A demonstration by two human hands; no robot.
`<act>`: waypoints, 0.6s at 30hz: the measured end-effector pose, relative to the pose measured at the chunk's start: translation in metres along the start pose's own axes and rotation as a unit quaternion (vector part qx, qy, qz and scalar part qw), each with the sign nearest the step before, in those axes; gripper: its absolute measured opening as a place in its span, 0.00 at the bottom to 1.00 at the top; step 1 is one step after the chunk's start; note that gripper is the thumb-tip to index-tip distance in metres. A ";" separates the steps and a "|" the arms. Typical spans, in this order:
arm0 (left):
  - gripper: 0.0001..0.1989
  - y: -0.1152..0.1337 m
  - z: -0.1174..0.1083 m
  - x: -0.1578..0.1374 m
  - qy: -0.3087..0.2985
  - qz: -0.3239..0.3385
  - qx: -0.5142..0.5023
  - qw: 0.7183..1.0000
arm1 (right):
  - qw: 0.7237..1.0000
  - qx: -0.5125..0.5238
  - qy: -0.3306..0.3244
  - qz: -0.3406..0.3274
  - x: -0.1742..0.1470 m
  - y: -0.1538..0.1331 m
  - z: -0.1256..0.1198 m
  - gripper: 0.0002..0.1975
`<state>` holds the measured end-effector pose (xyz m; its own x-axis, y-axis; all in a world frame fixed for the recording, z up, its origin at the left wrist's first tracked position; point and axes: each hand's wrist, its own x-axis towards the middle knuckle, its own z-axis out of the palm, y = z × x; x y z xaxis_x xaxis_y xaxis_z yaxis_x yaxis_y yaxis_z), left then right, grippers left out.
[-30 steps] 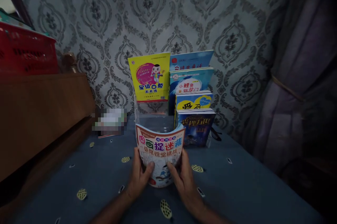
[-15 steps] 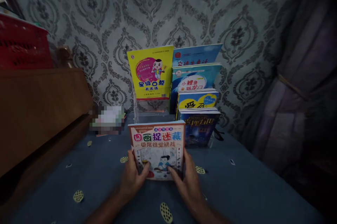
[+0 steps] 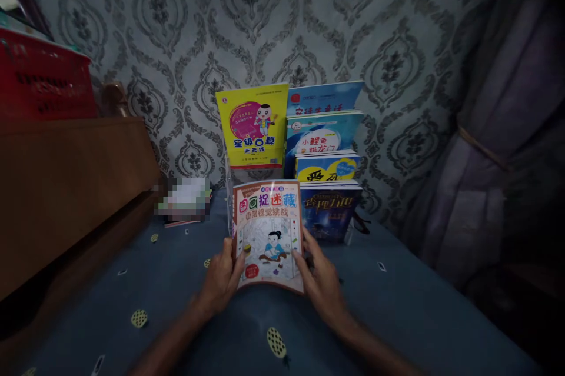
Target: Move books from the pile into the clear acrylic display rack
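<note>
A picture book with colourful Chinese characters and a seated figure in blue on its cover is held up between both hands. My left hand grips its left edge, thumb on the cover. My right hand grips the right edge the same way. The book tilts back, its lower edge bowed. Just behind it is a clear stepped book stand. A yellow workbook stands in its left column. A dark blue book stands at the front of the right column, with a yellow-and-blue book behind it.
Further back in the right column are a teal book and a blue book. At left, a red basket rests on a wooden board. A blurred pile lies beside it. A curtain hangs at right.
The picture book has risen and leans back more, showing its whole cover, its lower edge now curved. Both hands still hold its sides. The view has shifted slightly.
</note>
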<state>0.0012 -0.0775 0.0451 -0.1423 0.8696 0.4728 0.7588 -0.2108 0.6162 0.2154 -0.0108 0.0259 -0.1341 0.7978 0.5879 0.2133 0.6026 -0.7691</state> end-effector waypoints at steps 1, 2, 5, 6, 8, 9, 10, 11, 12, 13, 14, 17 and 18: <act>0.08 0.003 -0.007 0.009 0.001 0.009 0.008 1.000 | 1.000 0.003 0.003 -0.015 0.009 -0.006 -0.004 0.26; 0.08 0.007 -0.014 0.020 0.008 0.022 0.012 1.000 | 0.999 0.004 0.000 -0.038 0.021 -0.012 -0.008 0.24; 0.09 0.022 -0.038 0.063 0.072 0.094 0.016 0.993 | 0.993 -0.013 0.022 -0.113 0.066 -0.034 -0.018 0.19; 0.10 0.027 -0.047 0.080 0.097 0.118 0.013 0.988 | 0.990 -0.022 0.036 -0.137 0.084 -0.042 -0.020 0.17; 0.12 0.036 -0.064 0.115 0.132 0.164 -0.001 0.978 | 0.980 -0.045 0.058 -0.187 0.119 -0.056 -0.022 0.13; 0.12 0.039 -0.071 0.131 0.139 0.187 -0.008 0.972 | 0.975 -0.056 0.071 -0.204 0.135 -0.062 -0.022 0.11; 0.13 0.040 -0.076 0.146 0.153 0.204 -0.014 0.967 | 0.972 -0.064 0.076 -0.213 0.150 -0.067 -0.021 0.11; 0.13 0.041 -0.080 0.160 0.168 0.212 -0.022 0.962 | 0.969 -0.075 0.081 -0.223 0.163 -0.070 -0.020 0.10; 0.13 0.040 -0.083 0.172 0.175 0.216 -0.027 0.960 | 0.965 -0.090 0.087 -0.230 0.174 -0.072 -0.018 0.10; 0.12 0.037 -0.084 0.182 0.176 0.214 -0.029 0.960 | 0.962 -0.105 0.092 -0.234 0.183 -0.073 -0.016 0.09; 0.12 0.034 -0.083 0.190 0.173 0.210 -0.031 0.962 | 0.960 -0.119 0.096 -0.236 0.190 -0.072 -0.013 0.08; 0.12 0.021 -0.077 0.203 0.158 0.192 -0.028 0.968 | 0.956 -0.148 0.097 -0.232 0.200 -0.063 -0.005 0.06; 0.12 0.017 -0.075 0.205 0.157 0.186 -0.027 0.970 | 0.956 -0.154 0.093 -0.230 0.202 -0.059 -0.003 0.06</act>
<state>-0.0627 0.0638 0.1994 -0.0584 0.5526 0.8314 0.7616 -0.5137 0.3950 0.1784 0.1144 0.1907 -0.1143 0.4142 0.9030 0.4511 0.8314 -0.3243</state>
